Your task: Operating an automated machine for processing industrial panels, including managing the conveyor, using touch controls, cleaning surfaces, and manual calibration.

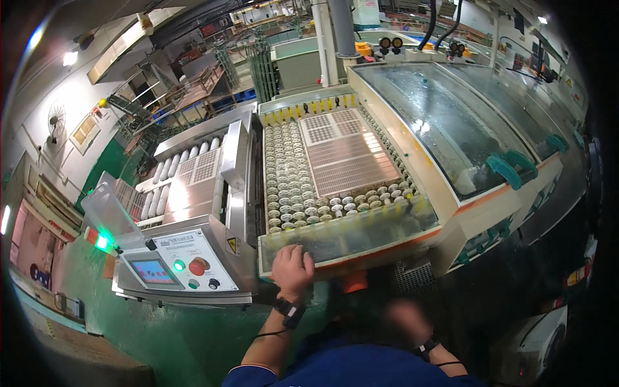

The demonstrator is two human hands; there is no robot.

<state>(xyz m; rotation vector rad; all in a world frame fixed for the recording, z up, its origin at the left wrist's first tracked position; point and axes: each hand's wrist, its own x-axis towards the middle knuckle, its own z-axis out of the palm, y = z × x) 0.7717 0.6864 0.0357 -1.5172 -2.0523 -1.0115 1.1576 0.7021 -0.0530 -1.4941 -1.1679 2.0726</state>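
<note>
My left hand (293,271) rests at the front wall (361,235) of a roller conveyor, its fingers bent over the edge. A copper-coloured panel (351,155) with a fine grid pattern lies flat on the conveyor's rows of small wheels (284,168), beyond that hand. Low in front of my body is my right hand (409,321), smeared and dark, so its fingers cannot be made out. Dark bands circle both wrists. A second copper-coloured panel (193,187) sits on the white rollers of the adjoining unit at the left.
Left of my left hand stands a control box with a screen (151,269), a red knob (198,266) and lit green button. A lidded wet tank (438,122) with green handles (512,169) extends to the right. A white machine (535,348) stands at the lower right.
</note>
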